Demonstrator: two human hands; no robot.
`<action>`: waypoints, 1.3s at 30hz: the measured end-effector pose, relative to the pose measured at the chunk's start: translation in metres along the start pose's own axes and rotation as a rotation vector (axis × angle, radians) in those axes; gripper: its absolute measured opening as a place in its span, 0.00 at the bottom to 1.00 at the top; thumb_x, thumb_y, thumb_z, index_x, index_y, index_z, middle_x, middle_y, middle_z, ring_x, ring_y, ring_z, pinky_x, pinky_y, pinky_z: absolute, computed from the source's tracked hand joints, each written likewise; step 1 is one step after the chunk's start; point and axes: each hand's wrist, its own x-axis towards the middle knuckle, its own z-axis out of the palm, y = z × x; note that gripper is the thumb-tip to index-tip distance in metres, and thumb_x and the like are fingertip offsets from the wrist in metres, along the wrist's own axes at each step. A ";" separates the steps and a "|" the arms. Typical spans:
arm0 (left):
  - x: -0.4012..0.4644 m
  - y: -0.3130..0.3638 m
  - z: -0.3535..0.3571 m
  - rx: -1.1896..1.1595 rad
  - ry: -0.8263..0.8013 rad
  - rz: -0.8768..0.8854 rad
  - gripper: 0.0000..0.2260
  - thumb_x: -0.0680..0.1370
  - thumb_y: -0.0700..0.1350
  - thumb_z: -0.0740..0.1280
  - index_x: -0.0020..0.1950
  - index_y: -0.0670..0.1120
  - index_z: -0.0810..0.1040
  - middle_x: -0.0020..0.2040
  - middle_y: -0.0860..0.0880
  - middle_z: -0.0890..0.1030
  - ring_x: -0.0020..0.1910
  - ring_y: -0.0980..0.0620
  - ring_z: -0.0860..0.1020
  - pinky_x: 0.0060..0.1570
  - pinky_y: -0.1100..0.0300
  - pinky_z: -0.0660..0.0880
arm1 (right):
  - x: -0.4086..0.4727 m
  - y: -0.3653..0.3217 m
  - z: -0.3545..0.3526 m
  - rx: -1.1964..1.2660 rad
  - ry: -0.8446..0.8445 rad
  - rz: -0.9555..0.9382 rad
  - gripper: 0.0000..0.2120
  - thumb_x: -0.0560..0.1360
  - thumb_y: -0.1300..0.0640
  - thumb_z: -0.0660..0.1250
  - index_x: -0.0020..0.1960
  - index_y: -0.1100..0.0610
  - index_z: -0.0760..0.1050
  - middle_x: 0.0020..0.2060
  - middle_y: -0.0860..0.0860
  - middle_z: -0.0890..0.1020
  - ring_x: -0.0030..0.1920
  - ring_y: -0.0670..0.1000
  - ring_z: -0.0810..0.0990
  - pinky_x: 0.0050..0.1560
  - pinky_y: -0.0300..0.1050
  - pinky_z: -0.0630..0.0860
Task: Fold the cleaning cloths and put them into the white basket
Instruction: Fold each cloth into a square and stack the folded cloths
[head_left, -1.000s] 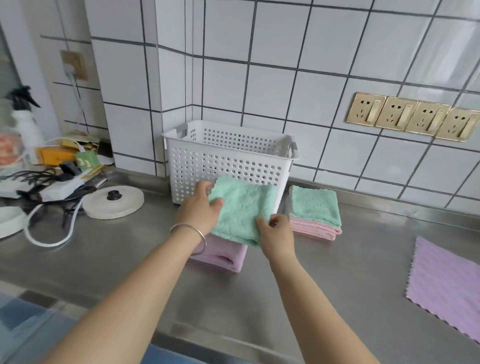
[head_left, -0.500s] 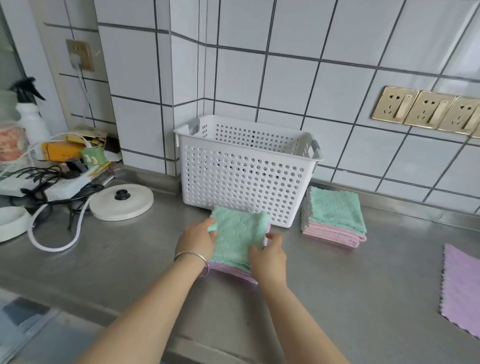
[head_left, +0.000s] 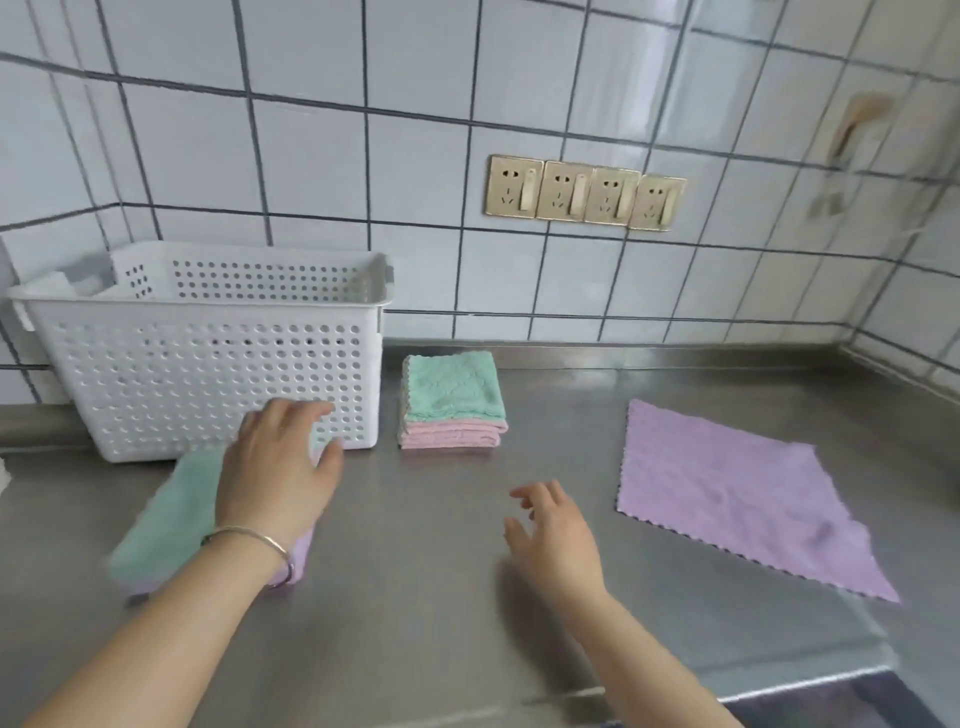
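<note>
Head view, left hand: our left hand (head_left: 275, 467) now lies flat, fingers spread and fairly straight, pressing on the folded stack in front of the basket; it grips nothing. Half a second ago both hands were pinching the green cloth down onto this stack.
Head view, right hand: our right hand (head_left: 553, 530) has let go and moved off to the right. It hovers above the counter (head_left: 441, 597) with fingers loosely open and empty, pointing toward the purple cloth.
Folded stack: the green cloth (head_left: 166, 514) sits on top of a folded purple one (head_left: 298, 558), just in front of the white basket (head_left: 208, 364) and close to its front wall. The picture is blurred here, so we cannot tell how neat the edges are.
Second stack: a green cloth over pink ones (head_left: 452, 400), just right of the basket, apart from both hands.
Purple cloth: it lies unfolded and flat (head_left: 737, 493) on the counter to the right, near our right hand but not touched.
Basket: through the holes we see nothing clearly inside; no cloth shows over the rim.
Wall: four sockets (head_left: 584, 192) on white tiles.
What the change means: we judge the green cloth's fold finished and set down, and the purple cloth next in line. Both stacks are not yet in the basket, so the task looks roughly midway.
</note>
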 end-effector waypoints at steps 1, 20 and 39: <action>-0.003 0.025 0.010 -0.063 -0.027 0.052 0.14 0.72 0.42 0.69 0.58 0.45 0.78 0.54 0.43 0.79 0.55 0.40 0.76 0.55 0.48 0.74 | -0.001 0.027 -0.015 -0.070 0.047 0.020 0.14 0.74 0.56 0.64 0.59 0.54 0.74 0.55 0.49 0.75 0.57 0.52 0.75 0.50 0.44 0.72; -0.054 0.264 0.212 -0.069 -0.468 0.664 0.18 0.70 0.39 0.65 0.59 0.49 0.75 0.56 0.51 0.77 0.53 0.46 0.78 0.48 0.57 0.74 | 0.024 0.190 -0.101 -0.466 0.138 -0.026 0.17 0.47 0.65 0.77 0.21 0.55 0.68 0.16 0.48 0.69 0.16 0.49 0.68 0.20 0.35 0.49; -0.099 0.120 0.101 -0.041 -0.407 0.682 0.28 0.46 0.35 0.71 0.41 0.60 0.82 0.33 0.64 0.81 0.28 0.61 0.78 0.35 0.73 0.73 | -0.051 0.167 -0.104 -0.318 -0.048 -0.249 0.22 0.51 0.64 0.64 0.41 0.46 0.80 0.39 0.40 0.83 0.38 0.45 0.83 0.36 0.33 0.76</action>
